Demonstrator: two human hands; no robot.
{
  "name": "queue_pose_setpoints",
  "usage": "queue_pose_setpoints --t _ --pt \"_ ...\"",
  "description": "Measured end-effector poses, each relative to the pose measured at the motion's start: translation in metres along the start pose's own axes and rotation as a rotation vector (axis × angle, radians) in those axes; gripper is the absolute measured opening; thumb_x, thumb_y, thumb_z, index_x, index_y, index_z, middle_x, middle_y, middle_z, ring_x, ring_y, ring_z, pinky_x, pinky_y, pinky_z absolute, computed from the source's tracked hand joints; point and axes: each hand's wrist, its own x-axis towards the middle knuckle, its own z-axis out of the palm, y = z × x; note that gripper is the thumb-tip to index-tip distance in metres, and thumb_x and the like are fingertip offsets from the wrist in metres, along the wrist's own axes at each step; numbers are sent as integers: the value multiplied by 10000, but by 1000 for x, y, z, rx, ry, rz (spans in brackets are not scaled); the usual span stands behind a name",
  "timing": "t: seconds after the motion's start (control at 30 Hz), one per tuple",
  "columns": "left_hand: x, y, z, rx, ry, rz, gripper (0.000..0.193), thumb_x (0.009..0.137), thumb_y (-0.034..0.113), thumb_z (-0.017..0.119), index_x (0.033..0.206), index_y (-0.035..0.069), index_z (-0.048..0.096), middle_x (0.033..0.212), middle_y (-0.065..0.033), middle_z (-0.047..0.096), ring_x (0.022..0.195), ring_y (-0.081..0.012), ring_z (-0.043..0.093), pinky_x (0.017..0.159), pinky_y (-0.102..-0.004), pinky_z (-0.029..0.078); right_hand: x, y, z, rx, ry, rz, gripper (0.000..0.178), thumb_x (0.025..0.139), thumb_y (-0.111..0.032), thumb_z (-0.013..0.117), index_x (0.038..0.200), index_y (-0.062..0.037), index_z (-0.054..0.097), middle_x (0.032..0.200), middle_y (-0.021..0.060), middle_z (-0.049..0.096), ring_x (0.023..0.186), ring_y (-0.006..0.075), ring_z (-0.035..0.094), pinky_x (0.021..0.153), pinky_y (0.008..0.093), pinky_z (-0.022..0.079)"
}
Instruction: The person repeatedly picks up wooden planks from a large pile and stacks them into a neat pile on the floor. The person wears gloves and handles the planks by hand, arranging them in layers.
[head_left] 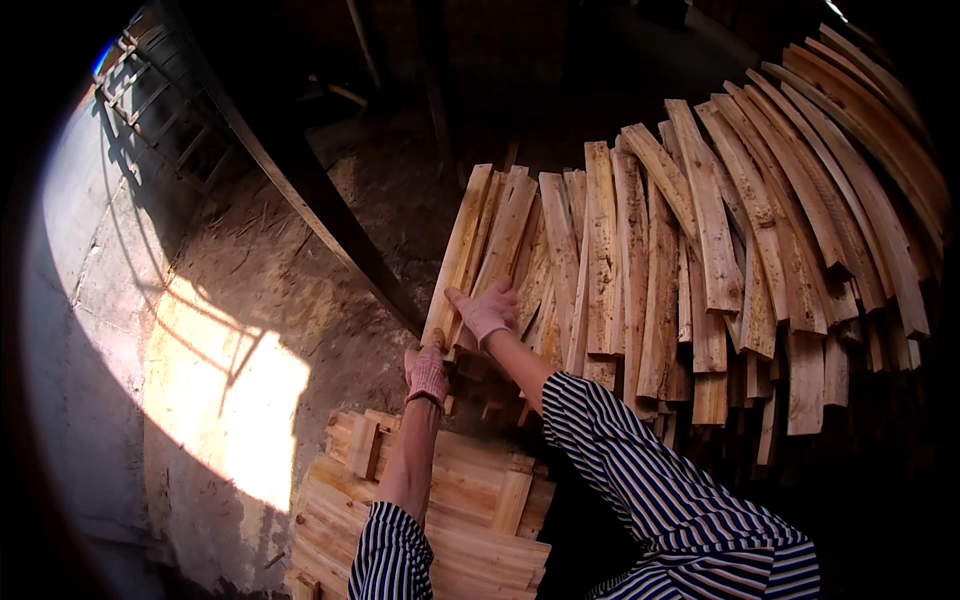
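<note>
Rough pale wooden slats (470, 255), stiff and light, splintery; gloved left hand (427, 372) grips their lower ends, right hand (486, 312) lies spread just above.

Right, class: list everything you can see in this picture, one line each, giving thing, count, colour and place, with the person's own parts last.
Wooden slats: many, pale tan, stacked leaning across centre and right.
Slatted wooden panel: one, light wood, lying low at centre under the forearms.
Dark beam: one, dark brown, slanting from upper left toward centre.
Ground: brown dirt, with a sunlit patch at left.
Wall: grey, far left.
Striped sleeves: two, navy and white, bottom.
Left hand: pink glove, at the slats' lower ends.
Right hand: pink glove, resting on the leftmost slats.
</note>
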Motion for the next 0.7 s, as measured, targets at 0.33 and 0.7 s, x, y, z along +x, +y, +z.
queue_pose_setpoints --t 0.33,0.7 --pt "-11 10 -4 528 -597 232 638 947 274 712 1469 47 426 1324 -191 603 1155 -288 623 948 -473 560 -29 41 -53 738 -467 -89 703 844 -426 808 1310 61 606 1425 210 568 1360 295 481 1148 380 345" --pt "-225 -63 -170 140 -711 -296 728 893 400 767 1454 66 446 1310 -137 575 1118 -256 602 869 -441 560 -157 174 -39 816 -902 81 976 859 -613 725 1497 39 377 1416 159 517 1288 233 512 1108 323 395"
